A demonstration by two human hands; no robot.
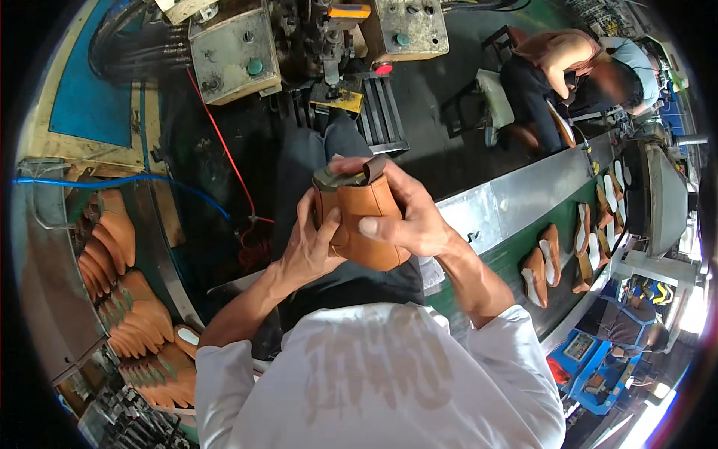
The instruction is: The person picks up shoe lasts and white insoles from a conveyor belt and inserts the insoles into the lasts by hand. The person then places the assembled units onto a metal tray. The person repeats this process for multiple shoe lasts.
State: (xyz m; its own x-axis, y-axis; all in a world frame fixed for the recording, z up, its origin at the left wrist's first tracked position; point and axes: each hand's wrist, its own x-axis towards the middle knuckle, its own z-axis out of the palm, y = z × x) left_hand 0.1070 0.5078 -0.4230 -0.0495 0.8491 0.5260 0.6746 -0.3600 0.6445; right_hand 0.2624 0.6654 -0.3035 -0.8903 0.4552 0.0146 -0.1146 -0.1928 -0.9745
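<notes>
Between my two hands, above my lap, is a tan leather shoe upper (pixel 366 217) with a dark brown pull tab (pixel 375 169) at its top edge. A grey-green piece (pixel 333 178), perhaps a last or lining, shows in the opening. My left hand (pixel 310 238) closes on the near left side, thumb pressed to the leather. My right hand (pixel 411 213) wraps the right side, its thumb lying across the front and its fingers reaching over the top. The underside of the upper is hidden.
Ahead stands a machine with a control box (pixel 233 56) and a red button (pixel 383 69). Stacked tan uppers (pixel 138 314) fill a rack at left. Shoes (pixel 540 266) lie on the green conveyor (pixel 490 262) at right. A co-worker (pixel 557 75) sits at far right. A blue hose (pixel 127 179) crosses left.
</notes>
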